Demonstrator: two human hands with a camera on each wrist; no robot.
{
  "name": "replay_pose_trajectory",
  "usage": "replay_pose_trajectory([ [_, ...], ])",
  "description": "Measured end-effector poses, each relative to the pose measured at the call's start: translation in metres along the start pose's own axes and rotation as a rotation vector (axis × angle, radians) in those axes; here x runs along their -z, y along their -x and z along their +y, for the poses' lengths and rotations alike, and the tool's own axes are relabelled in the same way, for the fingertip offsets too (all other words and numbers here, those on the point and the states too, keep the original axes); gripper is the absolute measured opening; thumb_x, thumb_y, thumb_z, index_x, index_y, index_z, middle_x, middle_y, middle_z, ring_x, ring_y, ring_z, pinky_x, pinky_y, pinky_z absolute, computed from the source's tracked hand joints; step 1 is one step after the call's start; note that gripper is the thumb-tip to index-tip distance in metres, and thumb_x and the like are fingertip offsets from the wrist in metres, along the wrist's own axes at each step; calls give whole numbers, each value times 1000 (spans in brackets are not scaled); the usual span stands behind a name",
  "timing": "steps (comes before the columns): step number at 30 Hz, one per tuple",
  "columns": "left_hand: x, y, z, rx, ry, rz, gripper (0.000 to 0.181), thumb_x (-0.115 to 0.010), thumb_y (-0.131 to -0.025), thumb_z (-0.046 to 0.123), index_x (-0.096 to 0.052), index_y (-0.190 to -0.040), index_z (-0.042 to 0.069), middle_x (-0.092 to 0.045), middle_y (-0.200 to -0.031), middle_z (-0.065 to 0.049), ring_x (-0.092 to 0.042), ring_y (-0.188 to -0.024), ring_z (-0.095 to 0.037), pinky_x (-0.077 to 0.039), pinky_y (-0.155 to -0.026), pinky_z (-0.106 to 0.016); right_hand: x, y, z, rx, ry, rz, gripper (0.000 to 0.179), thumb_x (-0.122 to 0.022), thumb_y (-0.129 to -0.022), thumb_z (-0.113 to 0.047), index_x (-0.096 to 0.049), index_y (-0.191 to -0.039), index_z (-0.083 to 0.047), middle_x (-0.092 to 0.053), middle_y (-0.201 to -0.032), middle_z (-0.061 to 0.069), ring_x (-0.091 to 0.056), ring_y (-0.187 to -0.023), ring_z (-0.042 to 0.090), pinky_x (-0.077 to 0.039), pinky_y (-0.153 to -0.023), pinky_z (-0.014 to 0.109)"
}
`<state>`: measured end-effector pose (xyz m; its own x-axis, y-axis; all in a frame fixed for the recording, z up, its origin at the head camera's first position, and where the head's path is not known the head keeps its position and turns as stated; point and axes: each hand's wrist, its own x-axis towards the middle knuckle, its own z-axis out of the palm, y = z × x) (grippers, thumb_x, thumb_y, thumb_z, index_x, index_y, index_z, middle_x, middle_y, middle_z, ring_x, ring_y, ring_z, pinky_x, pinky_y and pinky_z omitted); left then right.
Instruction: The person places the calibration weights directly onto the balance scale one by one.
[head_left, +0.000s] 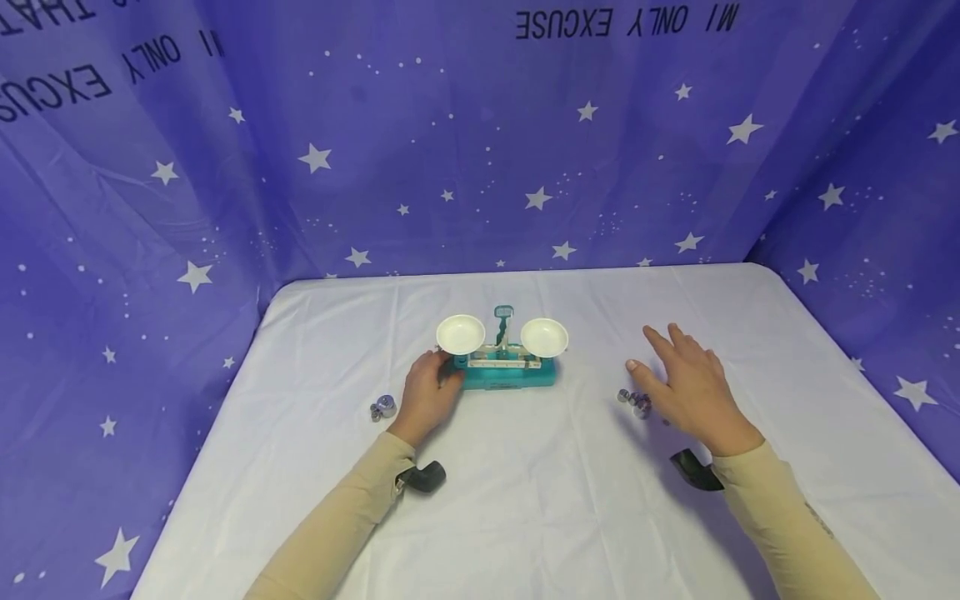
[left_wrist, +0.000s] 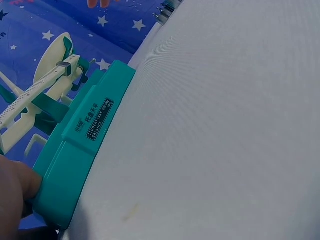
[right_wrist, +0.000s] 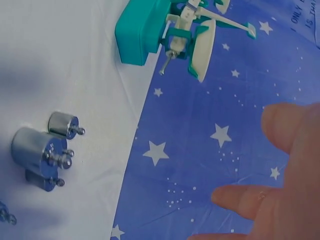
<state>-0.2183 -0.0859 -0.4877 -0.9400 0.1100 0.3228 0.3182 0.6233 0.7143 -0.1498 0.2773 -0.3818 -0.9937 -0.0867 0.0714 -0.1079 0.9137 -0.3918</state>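
Observation:
A teal tray balance (head_left: 510, 377) with two white pans (head_left: 461, 334) stands on the table. My left hand (head_left: 429, 398) grips the left end of its base, the thumb in front; the other fingers are partly hidden behind it. In the left wrist view the thumb (left_wrist: 25, 180) lies against the base (left_wrist: 75, 170). My right hand (head_left: 690, 392) hovers with fingers spread and holds nothing, over several metal weights (head_left: 640, 406). These knobbed weights (right_wrist: 37, 150) stand upright in the right wrist view, apart from the fingers (right_wrist: 245, 200).
A smaller cluster of metal weights (head_left: 386, 406) stands left of my left hand. The white cloth (head_left: 525, 500) covers the table, and a blue starred curtain (head_left: 480, 167) hangs behind and at the sides. Black wrist mounts (head_left: 426, 477) project from both sleeves.

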Motion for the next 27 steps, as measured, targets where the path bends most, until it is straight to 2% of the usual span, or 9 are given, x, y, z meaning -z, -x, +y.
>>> replay_pose_trajectory([
  [7,-1,-1,0,-12,-10,14,35,-66,-88,15,-68,-119,-1,-72,-122,-22,-61,-122,-43,-43,-111,-59,4,-1,8,-16,-52,19,71,-45,-105,-48,-34,-156,-1,-23,-159,41,-23,-145,63,-15,-113,80],
  [12,-1,1,-1,-16,-8,20,34,-66,-89,16,-68,-119,0,-72,-122,-20,-62,-120,-43,-45,-109,-59,5,0,15,-36,-82,4,70,-43,-106,-48,-34,-157,-2,-25,-159,40,-26,-143,64,-21,-112,79],
  [16,-4,4,-2,-23,-9,25,33,-66,-88,15,-69,-118,0,-73,-119,-20,-64,-114,-41,-48,-104,-57,7,3,21,-59,-127,-14,70,-42,-106,-49,-33,-157,-2,-26,-160,38,-26,-144,62,-24,-111,77],
  [20,-5,5,-5,-44,-17,37,32,-66,-88,14,-68,-117,0,-74,-115,-19,-65,-108,-39,-50,-100,-56,6,6,27,-66,-174,6,68,-45,-106,-46,-35,-156,-1,-33,-158,35,-32,-143,58,-30,-111,74],
  [27,-4,0,-3,-60,12,26,33,-66,-89,13,-68,-119,-2,-73,-119,-21,-64,-116,-41,-46,-107,-57,5,6,37,-107,-227,-2,68,-46,-106,-47,-36,-156,-2,-36,-158,33,-33,-144,57,-31,-113,71],
])
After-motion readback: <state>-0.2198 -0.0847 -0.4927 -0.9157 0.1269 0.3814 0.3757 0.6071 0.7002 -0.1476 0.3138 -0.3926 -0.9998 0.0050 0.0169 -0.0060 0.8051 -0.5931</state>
